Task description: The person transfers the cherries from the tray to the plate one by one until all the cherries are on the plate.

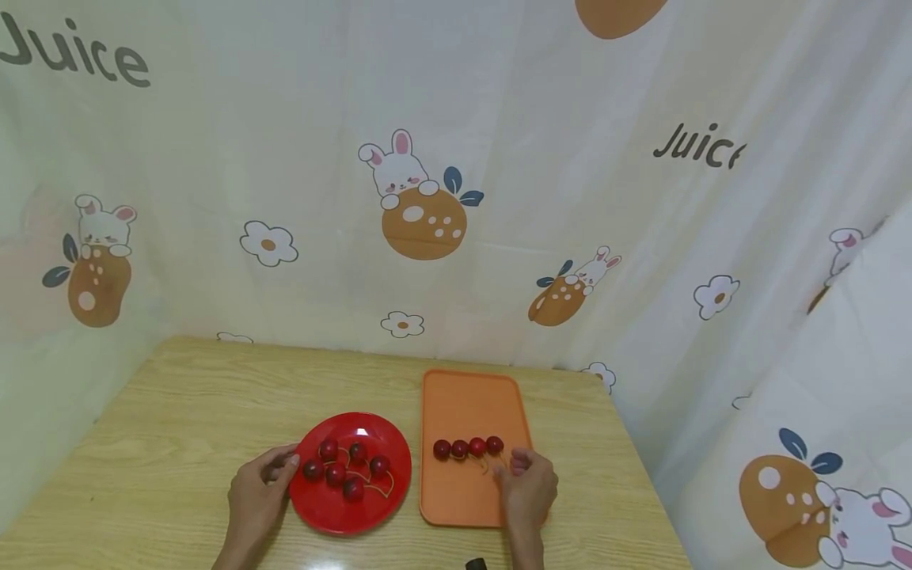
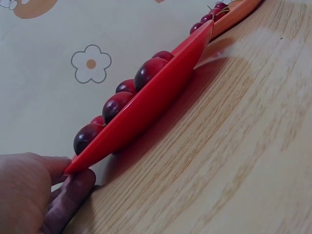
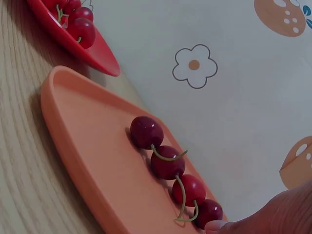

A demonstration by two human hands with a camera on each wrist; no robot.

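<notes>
My left hand (image 1: 258, 495) pinches the left rim of a red plate (image 1: 317, 511), thumb on top and fingers beneath, as the left wrist view shows. On the plate lie several dark red cherries (image 1: 335, 475), some with stems. To the right, an orange tray (image 1: 463, 503) bears a row of several cherries (image 1: 459, 450) with thin stems trailing toward me. My right hand (image 1: 530, 491) is over the tray's right edge, beside the rightmost cherry (image 3: 208, 214). A gap shows between its bent fingers and thumb. In the right wrist view the thumb tip overlaps that cherry; the other fingers are hidden.
Plate and tray stand side by side on a wood-grain table (image 1: 214, 396), a narrow strip between them. A pale printed curtain (image 1: 306, 158) hangs behind the table and along its sides. A small black object (image 1: 475, 564) shows at the bottom edge of the head view.
</notes>
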